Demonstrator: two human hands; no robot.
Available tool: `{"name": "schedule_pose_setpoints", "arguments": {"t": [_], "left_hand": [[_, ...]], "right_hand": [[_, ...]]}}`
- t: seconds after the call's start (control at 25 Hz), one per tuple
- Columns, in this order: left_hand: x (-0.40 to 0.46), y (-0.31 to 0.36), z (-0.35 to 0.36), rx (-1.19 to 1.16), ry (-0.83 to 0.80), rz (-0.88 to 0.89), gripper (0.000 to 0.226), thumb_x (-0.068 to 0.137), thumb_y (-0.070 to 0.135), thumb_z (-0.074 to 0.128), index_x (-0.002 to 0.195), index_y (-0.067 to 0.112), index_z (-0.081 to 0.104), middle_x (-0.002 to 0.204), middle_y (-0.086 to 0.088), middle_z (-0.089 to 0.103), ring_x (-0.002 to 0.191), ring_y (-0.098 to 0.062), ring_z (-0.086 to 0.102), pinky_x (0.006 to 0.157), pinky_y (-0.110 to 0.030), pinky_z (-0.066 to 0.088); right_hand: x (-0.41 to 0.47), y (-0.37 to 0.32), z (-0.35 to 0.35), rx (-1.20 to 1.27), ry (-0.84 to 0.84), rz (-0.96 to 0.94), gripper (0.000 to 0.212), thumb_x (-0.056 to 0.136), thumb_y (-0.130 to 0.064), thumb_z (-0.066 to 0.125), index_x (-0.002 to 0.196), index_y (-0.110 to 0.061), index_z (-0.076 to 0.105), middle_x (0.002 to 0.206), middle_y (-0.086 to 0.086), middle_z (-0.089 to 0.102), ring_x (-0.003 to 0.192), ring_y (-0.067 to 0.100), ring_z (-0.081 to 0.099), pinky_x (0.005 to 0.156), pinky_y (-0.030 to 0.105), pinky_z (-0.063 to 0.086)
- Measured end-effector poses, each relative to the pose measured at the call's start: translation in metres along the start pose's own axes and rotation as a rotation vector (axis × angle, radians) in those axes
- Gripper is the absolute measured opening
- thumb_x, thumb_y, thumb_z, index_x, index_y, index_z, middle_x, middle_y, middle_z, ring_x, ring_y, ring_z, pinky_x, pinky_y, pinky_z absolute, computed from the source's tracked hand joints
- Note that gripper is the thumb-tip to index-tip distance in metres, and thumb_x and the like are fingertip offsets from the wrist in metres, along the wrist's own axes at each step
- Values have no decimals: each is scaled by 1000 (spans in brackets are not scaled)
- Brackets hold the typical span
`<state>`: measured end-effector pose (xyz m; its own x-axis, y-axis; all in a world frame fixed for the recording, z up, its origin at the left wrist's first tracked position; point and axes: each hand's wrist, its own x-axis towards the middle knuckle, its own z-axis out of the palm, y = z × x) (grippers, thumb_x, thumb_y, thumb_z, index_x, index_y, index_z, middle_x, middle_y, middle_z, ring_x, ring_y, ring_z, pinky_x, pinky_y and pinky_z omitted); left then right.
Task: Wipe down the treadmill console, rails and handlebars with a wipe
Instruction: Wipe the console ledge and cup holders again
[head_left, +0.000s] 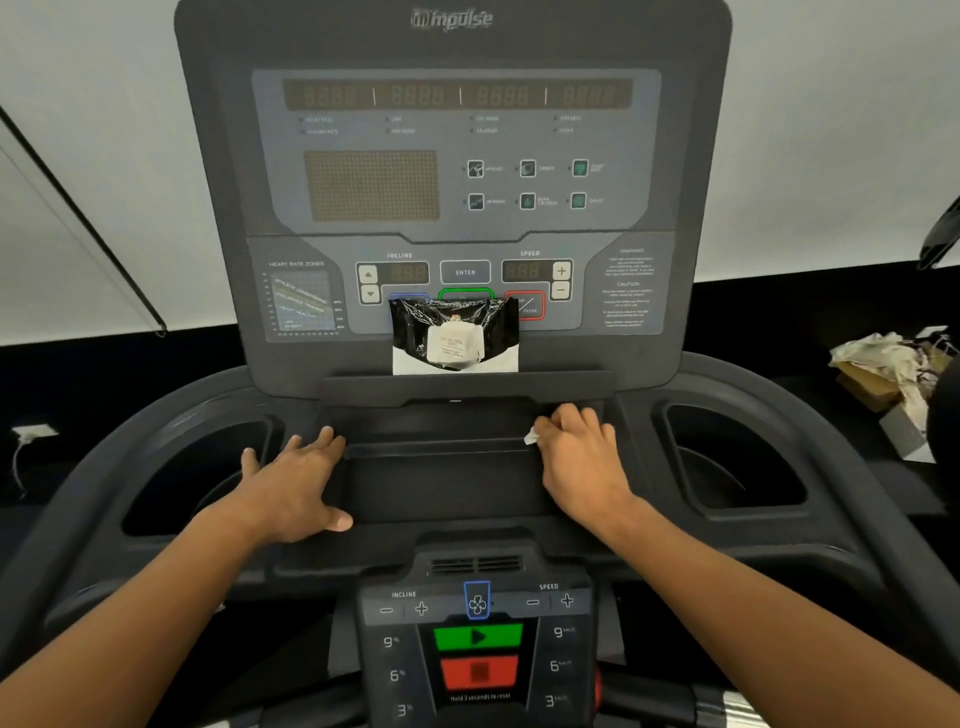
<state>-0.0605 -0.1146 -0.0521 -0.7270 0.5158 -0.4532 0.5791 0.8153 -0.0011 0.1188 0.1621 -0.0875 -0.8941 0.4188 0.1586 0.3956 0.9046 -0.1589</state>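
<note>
The dark treadmill console fills the upper view, its displays unlit. A black and white pack of wipes leans on its ledge, covering part of the coloured buttons. Below is a shallow centre tray. My left hand rests flat on the tray's left edge, fingers straight. My right hand is curled round a small white wipe at the tray's upper right corner; only a bit of the wipe shows past the fingers.
Cup holders sit at left and right of the tray. A lower control panel with green and red buttons lies near me. A pile of crumpled paper and boxes is on the floor at right.
</note>
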Motion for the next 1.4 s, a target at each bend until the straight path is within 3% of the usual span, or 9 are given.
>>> {"name": "schedule_pose_setpoints", "arguments": {"t": [0.16, 0.4, 0.56, 0.68, 0.76, 0.88, 1.12, 1.4], "left_hand": [[0, 2, -3, 36, -14, 8, 107, 84, 49, 74, 160, 23, 3, 168, 2, -5, 154, -27, -1, 116, -68, 0], [-1, 4, -4, 31, -21, 5, 107, 83, 48, 74, 160, 24, 4, 168, 3, -4, 154, -27, -1, 115, -69, 0], [-1, -2, -3, -12, 0, 19, 111, 81, 52, 75, 160, 23, 3, 167, 4, -5, 154, -28, -1, 117, -66, 4], [1, -7, -2, -66, 1, 54, 115, 79, 51, 78, 160, 18, 3, 167, 0, -7, 154, -27, 6, 122, -54, 16], [2, -9, -1, -122, -3, 83, 116, 79, 48, 80, 160, 15, 3, 167, -2, -8, 153, -26, 10, 123, -45, 20], [3, -11, 0, -137, -5, 105, 117, 79, 48, 80, 160, 14, 2, 167, -2, -9, 153, -27, 12, 123, -43, 20], [-1, -9, -2, -159, 5, 122, 116, 80, 46, 80, 159, 11, 2, 167, -4, -9, 153, -28, 10, 123, -42, 20], [-5, -6, 2, -173, 32, 106, 110, 84, 43, 77, 160, 11, 5, 167, -6, -7, 153, -29, 11, 123, -41, 18]], "right_hand": [[6, -48, -3, 26, -86, -50, 52, 84, -8, 58, 135, -13, 51, 133, 3, 43, 115, 30, 42, 93, 44, 38], [32, -148, 11, 57, -139, -218, 42, 92, -20, 58, 133, -9, 54, 137, 6, 42, 120, 33, 41, 98, 46, 37], [34, -160, 25, 24, -112, -311, 56, 85, -14, 64, 138, -10, 49, 136, 6, 43, 118, 32, 42, 100, 44, 38], [38, -160, 27, 91, -147, -452, 62, 82, -8, 66, 142, -12, 47, 140, 6, 44, 123, 31, 41, 105, 44, 37], [38, -148, 28, 122, -164, -530, 65, 84, -5, 65, 145, -12, 44, 146, 5, 44, 128, 30, 41, 106, 44, 37], [31, -104, 22, 88, -151, -529, 62, 84, -1, 57, 144, -14, 47, 144, 2, 46, 118, 29, 46, 99, 42, 42], [16, 5, 1, -7, -90, -379, 58, 82, 3, 60, 136, -19, 58, 121, 4, 55, 99, 30, 52, 90, 46, 51], [-9, 74, -20, -43, -80, -146, 49, 88, 3, 61, 132, -17, 63, 116, 9, 60, 93, 33, 53, 86, 45, 52]]}}
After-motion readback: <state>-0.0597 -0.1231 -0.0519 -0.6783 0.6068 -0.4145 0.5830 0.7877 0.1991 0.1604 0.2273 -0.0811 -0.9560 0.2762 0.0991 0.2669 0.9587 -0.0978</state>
